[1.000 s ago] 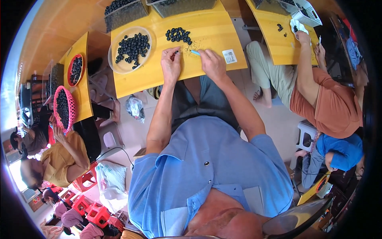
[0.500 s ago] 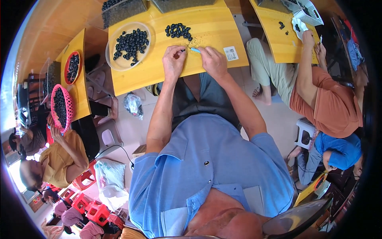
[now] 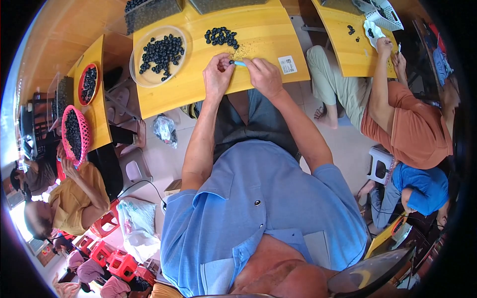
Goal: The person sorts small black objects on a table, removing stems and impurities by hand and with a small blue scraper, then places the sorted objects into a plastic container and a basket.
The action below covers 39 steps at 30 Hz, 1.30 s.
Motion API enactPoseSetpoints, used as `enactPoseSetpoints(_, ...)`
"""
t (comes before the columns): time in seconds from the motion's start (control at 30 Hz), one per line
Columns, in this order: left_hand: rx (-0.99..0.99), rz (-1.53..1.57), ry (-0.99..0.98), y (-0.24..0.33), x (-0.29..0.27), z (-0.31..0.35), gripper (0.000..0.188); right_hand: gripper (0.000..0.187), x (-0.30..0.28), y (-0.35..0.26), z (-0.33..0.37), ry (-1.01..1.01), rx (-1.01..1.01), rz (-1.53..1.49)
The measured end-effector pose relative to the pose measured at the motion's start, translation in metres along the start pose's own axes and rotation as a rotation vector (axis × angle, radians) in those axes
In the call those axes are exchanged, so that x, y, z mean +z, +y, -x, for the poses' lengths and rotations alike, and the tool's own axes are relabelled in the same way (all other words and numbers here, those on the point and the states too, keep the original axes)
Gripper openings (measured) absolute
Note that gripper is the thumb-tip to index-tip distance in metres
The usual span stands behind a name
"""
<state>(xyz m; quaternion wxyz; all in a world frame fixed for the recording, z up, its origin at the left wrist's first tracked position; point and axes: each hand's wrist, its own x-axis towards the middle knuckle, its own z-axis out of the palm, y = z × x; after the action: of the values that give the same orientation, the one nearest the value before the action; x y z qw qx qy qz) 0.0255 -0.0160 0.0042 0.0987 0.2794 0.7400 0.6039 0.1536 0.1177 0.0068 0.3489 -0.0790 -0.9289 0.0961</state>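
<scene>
Over the near edge of the yellow table (image 3: pixel 194 94), my left hand (image 3: pixel 217 77) pinches a small round black bead-like piece (image 3: pixel 231 62) between thumb and fingertips. My right hand (image 3: pixel 267 78) is closed on a slim light-blue tool (image 3: pixel 240 63) that points left, its end at the black piece. The tool's tip is too small to make out. Just beyond my hands lies a loose pile of black pieces (image 3: pixel 221 37). Dark crumbs (image 3: pixel 243 50) are scattered between pile and tool. Left of the pile stands a shallow clear round tub (image 3: pixel 133 67) with many more pieces.
A white printed label (image 3: pixel 286 65) lies right of my hand. Clear bins (image 3: pixel 154 17) stand at the table's back. At the right table a person holds a white dish (image 3: pixel 372 33). Left, a person is near a pink basket (image 3: pixel 85 131); a red bowl (image 3: pixel 99 74) sits beyond.
The light-blue tool has moved left and now meets the black piece. My two hands are closer together; the view has shifted slightly.
</scene>
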Motion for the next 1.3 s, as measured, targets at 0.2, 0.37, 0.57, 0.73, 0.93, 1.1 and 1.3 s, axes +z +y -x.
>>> enactPoseSetpoints(0.2,-0.013,-0.017,-0.008,0.003,0.000,0.001,0.034,0.033,-0.001,-0.001,0.000,-0.010,-0.005,0.006)
enactPoseSetpoints(0.37,-0.032,0.111,-0.002,-0.010,0.001,0.002,0.035,0.033,0.000,-0.002,0.000,-0.014,-0.008,0.003)
enactPoseSetpoints(0.57,-0.064,0.206,-0.020,-0.013,0.000,0.002,0.034,0.028,0.003,-0.001,-0.001,-0.044,0.084,0.054)
enactPoseSetpoints(0.73,-0.050,0.248,0.020,-0.006,-0.003,0.003,0.030,0.028,0.004,0.000,-0.004,-0.007,0.092,0.048)
enactPoseSetpoints(0.93,0.109,0.033,0.168,-0.005,-0.031,-0.001,0.016,0.029,0.001,-0.001,-0.002,0.010,0.104,0.027)
enactPoseSetpoints(1.1,0.217,-0.105,0.404,0.013,-0.104,-0.046,0.018,0.029,-0.001,0.001,-0.002,0.008,0.103,0.016)
enactPoseSetpoints(1.3,0.427,-0.510,0.131,0.032,-0.102,-0.079,0.022,0.027,0.003,0.002,-0.003,0.023,0.107,0.023)
